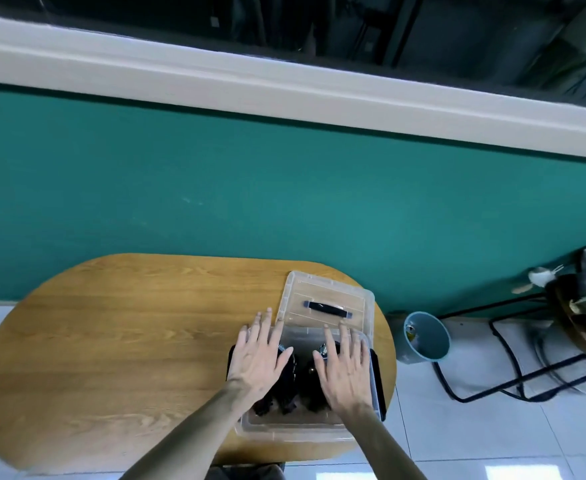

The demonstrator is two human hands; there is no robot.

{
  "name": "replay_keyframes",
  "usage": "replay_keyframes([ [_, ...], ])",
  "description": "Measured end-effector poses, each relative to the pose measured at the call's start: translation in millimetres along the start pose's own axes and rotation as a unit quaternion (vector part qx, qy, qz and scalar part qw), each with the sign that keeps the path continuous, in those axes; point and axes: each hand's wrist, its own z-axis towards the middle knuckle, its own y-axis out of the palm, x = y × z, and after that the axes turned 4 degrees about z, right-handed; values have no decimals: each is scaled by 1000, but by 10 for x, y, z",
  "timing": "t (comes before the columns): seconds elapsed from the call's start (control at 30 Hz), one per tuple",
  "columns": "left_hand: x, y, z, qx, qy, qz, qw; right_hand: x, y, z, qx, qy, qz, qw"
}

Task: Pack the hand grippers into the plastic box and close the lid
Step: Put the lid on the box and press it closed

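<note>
Two hands are held flat over the open plastic box (305, 429), fingers straight and spread, nothing gripped in either. At the left, the left hand (258, 355) is laid across the box's left rim, its fingers (267, 318) reaching past the far rim towards the near-left corner of the lid; whether the palm touches the rim cannot be told. Between and beneath the two hands the hand grippers (286, 386) are seen as a dark heap inside the box, with metal springs showing just beside the thumbs. At the right, the right hand (345, 363) is spread above the box's right half, its fingers (345, 336) pointing at the lid. The lid (326, 299), with its dark handle (328, 309), lies on the table (128, 341) just beyond the fingertips, touching or overlapping the box's far rim. Packing is judged done: the hands are likely placed so because the lid is about to be reached for, though a last pressing-down of the contents cannot be ruled out
</note>
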Motion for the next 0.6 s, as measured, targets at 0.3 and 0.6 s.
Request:
replay_keyframes([
  [0.3, 67, -213, 639, -13, 47, 37, 998, 353, -23, 372, 11, 39, -12, 999],
  [0.6, 300, 89, 1687, -49, 27, 37, 998, 1059, 156, 1256, -10, 32, 11, 999],
])
